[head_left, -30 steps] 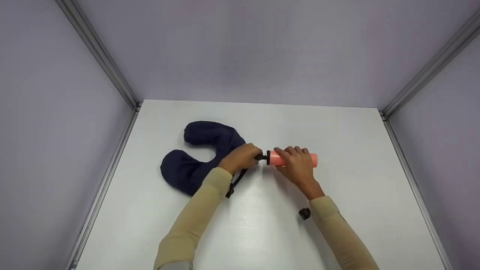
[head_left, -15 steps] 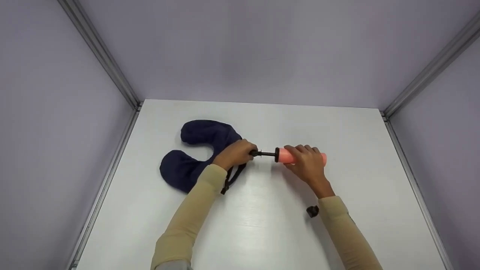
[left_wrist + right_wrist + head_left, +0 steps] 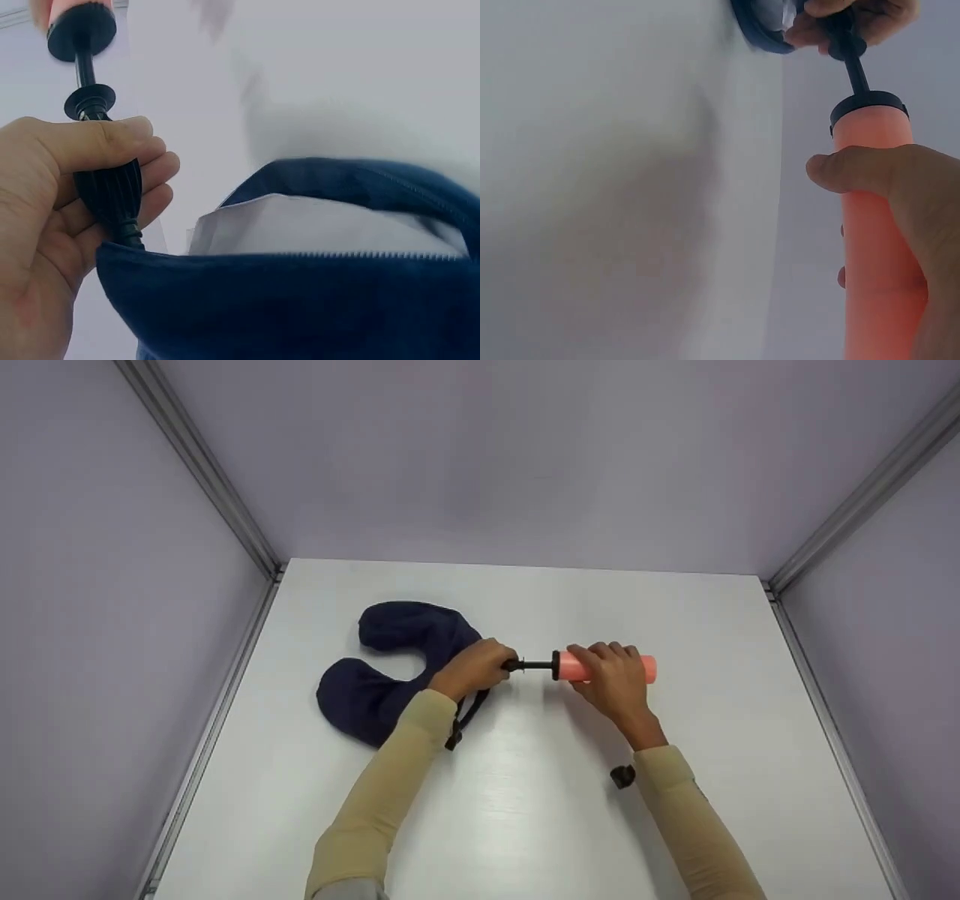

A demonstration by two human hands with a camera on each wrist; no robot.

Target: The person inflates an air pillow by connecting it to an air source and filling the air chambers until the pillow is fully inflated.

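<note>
The dark blue U-shaped fabric neck pillow (image 3: 390,667) lies on the white flat surface (image 3: 525,810), left of centre. The pink cylindrical plastic hand pump (image 3: 607,667) lies to its right, its black rod (image 3: 534,665) pointing at the pillow. A small black plastic cap (image 3: 622,776) lies nearer the person, below the pump. A black strap (image 3: 465,718) trails from the pillow toward the person.

White worktop with a neck pillow on it

A dark blue neck pillow (image 3: 390,667) lies on the white worktop (image 3: 525,810), left of centre, its black strap (image 3: 465,720) trailing toward the near edge; a small black cap (image 3: 622,776) sits well right of the pillow.
</note>
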